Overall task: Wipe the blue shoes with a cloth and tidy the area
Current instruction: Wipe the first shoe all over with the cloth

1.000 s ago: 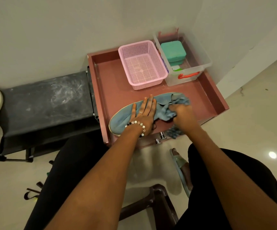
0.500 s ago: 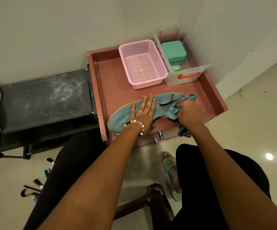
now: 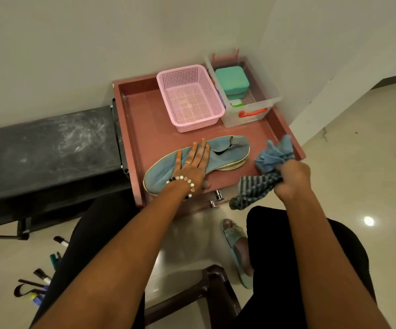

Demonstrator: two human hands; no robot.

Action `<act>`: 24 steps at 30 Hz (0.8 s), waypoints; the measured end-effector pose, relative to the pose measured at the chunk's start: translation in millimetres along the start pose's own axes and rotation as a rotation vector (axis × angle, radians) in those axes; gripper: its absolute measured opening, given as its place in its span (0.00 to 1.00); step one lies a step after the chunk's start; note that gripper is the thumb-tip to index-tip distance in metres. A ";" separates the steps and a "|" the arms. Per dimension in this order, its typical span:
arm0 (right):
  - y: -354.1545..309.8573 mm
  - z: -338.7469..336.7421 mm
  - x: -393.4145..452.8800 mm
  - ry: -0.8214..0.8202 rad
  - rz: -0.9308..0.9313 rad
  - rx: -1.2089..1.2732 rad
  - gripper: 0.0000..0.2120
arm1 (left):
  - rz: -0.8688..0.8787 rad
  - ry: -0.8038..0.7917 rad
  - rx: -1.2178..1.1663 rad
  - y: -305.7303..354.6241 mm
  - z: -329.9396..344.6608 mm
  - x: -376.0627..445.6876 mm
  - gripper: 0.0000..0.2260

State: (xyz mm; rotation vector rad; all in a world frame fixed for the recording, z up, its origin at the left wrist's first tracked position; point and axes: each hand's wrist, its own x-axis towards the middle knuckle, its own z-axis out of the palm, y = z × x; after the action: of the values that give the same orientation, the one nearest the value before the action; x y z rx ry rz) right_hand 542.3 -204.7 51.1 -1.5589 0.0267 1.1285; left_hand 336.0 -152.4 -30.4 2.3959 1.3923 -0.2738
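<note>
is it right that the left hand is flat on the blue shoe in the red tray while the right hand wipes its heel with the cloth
Not quite. The head view shows the right hand holding the bunched blue and grey striped cloth clear of the shoe, beside its heel end. The left hand does lie flat on the blue fabric slip-on shoe in the red tray.

Left hand point(image 3: 193, 167) flat on blue shoe point(image 3: 225, 153); right hand point(image 3: 291, 178) grips cloth point(image 3: 267, 169) (bunched).

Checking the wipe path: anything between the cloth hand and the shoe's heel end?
Nothing visible. The right hand grips the cloth just right of the shoe; only bare tray floor lies between them. The left hand presses flat on the shoe's middle, leaving the heel end uncovered.
</note>
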 end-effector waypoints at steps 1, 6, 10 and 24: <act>-1.2 -5.9 -0.5 0.056 0.021 0.067 0.13 | 0.005 0.011 0.004 0.0 0.9 -1.3 0.46; -5.0 -6.6 -3.9 -0.017 -0.075 0.193 0.10 | 0.000 0.066 0.036 -1.5 3.6 -4.1 0.43; 14.8 22.5 -5.7 -0.128 -0.325 -0.457 0.11 | 0.009 0.027 -0.005 -1.5 -0.1 -3.6 0.42; 10.9 16.6 -3.9 -0.190 -0.267 -0.543 0.13 | 0.030 0.060 0.037 -3.1 4.7 -6.1 0.40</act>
State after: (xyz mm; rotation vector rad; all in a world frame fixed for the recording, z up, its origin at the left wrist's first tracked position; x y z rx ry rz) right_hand 523.6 -197.8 47.5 -1.8473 -0.6443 1.1163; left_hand 330.3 -157.8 -33.3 2.4721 1.3881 -0.2238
